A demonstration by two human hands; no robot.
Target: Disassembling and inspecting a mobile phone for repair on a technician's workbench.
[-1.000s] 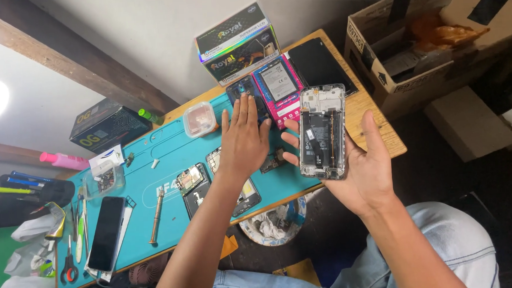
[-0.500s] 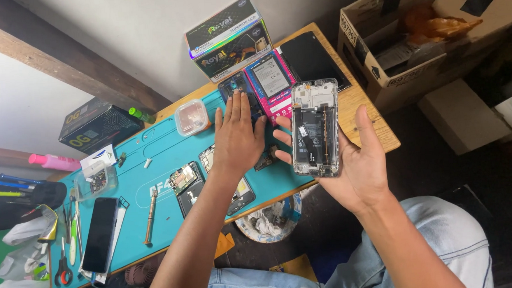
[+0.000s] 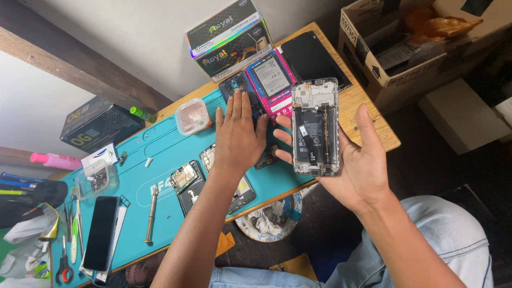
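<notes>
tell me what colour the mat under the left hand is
Teal, or blue-green; the mat under the left hand shows best in the head view.

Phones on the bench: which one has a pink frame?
The opened phone with the pink frame lies at the mat's far end beside the left hand. The one in the right hand has a silver frame; the phone by the tools is black.

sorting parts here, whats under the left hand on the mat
The left hand lies flat on the teal mat, over a dark opened phone. Only the phone's top edge shows; the rest is covered.
</notes>
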